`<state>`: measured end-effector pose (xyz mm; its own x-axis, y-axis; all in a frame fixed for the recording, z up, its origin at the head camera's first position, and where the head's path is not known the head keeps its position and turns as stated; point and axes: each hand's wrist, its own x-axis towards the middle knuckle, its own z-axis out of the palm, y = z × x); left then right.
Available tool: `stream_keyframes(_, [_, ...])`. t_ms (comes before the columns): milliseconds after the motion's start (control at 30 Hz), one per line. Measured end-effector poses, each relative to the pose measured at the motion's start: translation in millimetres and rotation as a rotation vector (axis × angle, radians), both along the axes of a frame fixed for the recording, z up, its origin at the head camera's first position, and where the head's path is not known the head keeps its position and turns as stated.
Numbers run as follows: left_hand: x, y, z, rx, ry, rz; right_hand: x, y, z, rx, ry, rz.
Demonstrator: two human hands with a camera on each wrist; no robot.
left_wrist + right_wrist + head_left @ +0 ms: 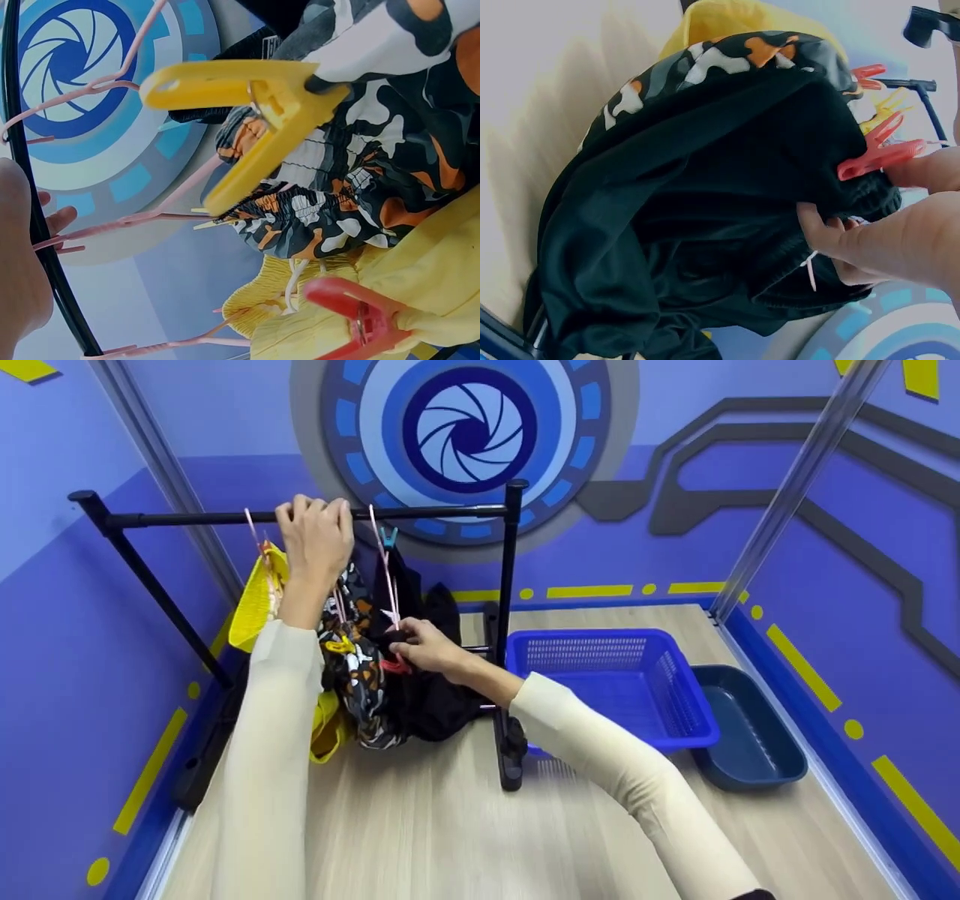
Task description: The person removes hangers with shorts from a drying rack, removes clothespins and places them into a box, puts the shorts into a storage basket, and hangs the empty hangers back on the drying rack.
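Note:
My left hand (315,540) grips the black rail (442,512) of a clothes rack, its fingers wrapped over the top beside a pink hanger (124,219). Lower and to the right, my right hand (431,645) pinches the elastic waistband of a black garment (697,217), where it hangs from another pink hanger (385,559). A red clothespin (877,155) clips that waistband close to my thumb. Left of it hangs a camouflage-patterned garment (397,165) with a yellow clothespin (195,82). A yellow garment (251,607) hangs farthest left. Behind, a teal clothespin (388,538) sits on dark cloth.
Right of the rack stands a blue perforated basket (517,652), and beyond it a dark teal basin (795,765). The rack's right foot (510,776) rests on the wood-grain surface (450,840). Blue printed walls (750,555) enclose the sides and back.

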<state>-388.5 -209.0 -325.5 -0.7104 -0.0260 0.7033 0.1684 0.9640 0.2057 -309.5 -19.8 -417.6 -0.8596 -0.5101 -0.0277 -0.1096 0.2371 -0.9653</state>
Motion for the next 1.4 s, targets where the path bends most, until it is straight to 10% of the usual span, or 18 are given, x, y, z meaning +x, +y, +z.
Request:
stream_keyframes(300, [3.9,0.5,4.8,0.003,-0.057,-0.003,-1.7,8,26.3,-0.096,-0.327,-0.155])
stream_keyframes(833, [6.6,1.2,5.1,-0.003,-0.111,0.012,3.6,26,40.1,0.056,0.049,-0.38])
stream_keyframes(1400, [11.9,5.0,11.5,-0.171,-0.175,0.1,15.9,94,60.6,-0.021,0.106,-0.384])
